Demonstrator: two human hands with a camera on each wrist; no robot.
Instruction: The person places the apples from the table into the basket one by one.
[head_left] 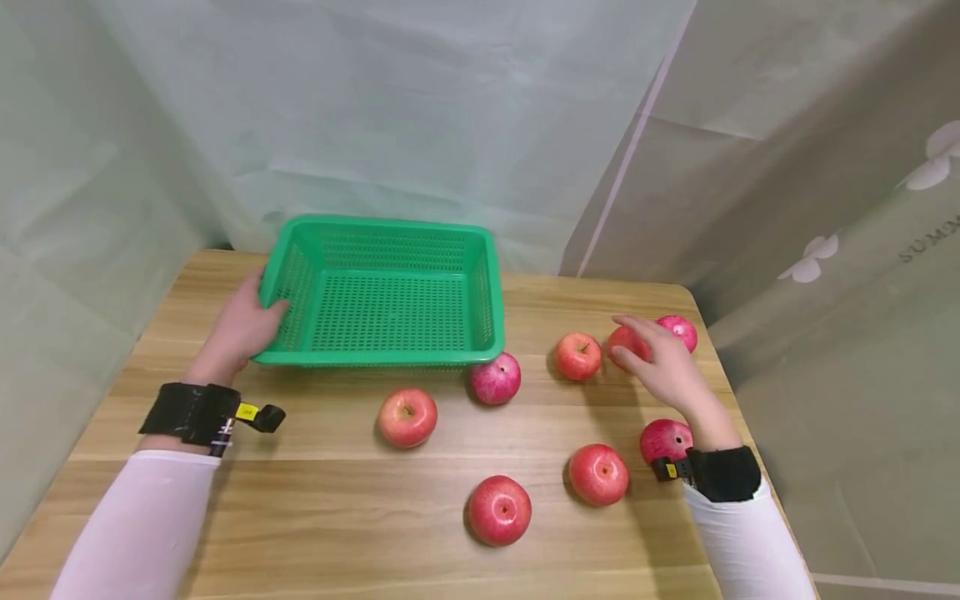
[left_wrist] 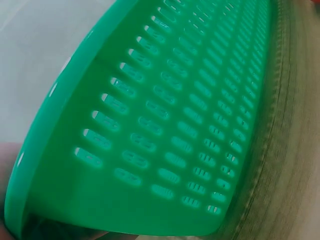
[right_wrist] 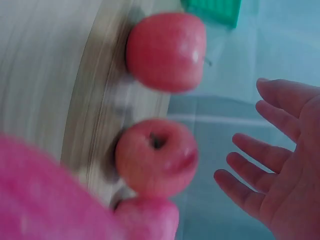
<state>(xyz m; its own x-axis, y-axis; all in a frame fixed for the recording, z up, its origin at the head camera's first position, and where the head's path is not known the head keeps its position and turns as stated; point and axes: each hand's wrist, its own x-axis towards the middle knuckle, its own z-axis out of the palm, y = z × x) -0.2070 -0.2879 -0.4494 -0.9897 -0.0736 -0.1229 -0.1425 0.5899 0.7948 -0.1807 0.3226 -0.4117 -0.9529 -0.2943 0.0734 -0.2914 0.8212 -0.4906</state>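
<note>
My left hand (head_left: 246, 323) grips the left rim of a green plastic basket (head_left: 397, 363), thumb over the inner side. In the left wrist view the perforated basket wall (left_wrist: 145, 125) fills most of the picture, with a bit of the hand at its edge. My right hand (head_left: 663, 362) hovers over a red apple (head_left: 624, 343) at the right, partly covering it. Its fingers are spread and hold nothing in the right wrist view, beside the apple with a dimpled stem end (right_wrist: 156, 160). Another apple (head_left: 578, 357) lies just left of that hand.
A magenta round fruit (head_left: 497, 380) sits at the basket's front right corner; others lie behind the right hand (head_left: 678, 332) and by the right wrist (head_left: 664, 440). Apples lie nearer the front, at the left (head_left: 407, 417), middle (head_left: 499, 510) and right (head_left: 598, 475). Sheeting surrounds the wooden table (head_left: 315, 508).
</note>
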